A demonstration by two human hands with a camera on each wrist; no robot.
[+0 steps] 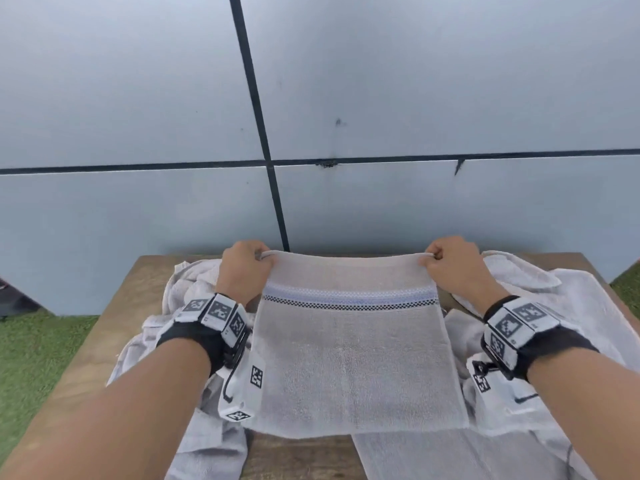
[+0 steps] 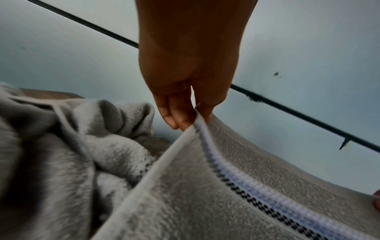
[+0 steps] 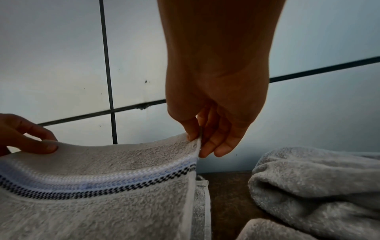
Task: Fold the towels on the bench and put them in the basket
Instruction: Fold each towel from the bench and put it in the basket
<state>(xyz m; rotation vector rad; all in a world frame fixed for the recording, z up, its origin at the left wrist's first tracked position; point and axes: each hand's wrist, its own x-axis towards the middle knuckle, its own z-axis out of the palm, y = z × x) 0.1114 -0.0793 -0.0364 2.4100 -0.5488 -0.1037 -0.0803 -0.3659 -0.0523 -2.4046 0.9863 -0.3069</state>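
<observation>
A grey-white towel (image 1: 349, 355) with a blue and black woven stripe hangs stretched between both hands above the wooden bench (image 1: 114, 306). My left hand (image 1: 247, 263) pinches its far left corner, seen close in the left wrist view as thumb and fingers (image 2: 180, 116) clamped on the towel's hem (image 2: 205, 162). My right hand (image 1: 446, 261) pinches the far right corner, with its fingers (image 3: 205, 141) on the towel's edge (image 3: 123, 164). The towel's near edge drapes toward me. No basket is in view.
Other crumpled towels lie on the bench at the left (image 1: 194, 282) and at the right (image 1: 554, 299); one more (image 1: 415, 455) hangs off the near edge. A tiled wall (image 1: 346, 98) rises directly behind the bench. Green turf (image 1: 31, 358) flanks it.
</observation>
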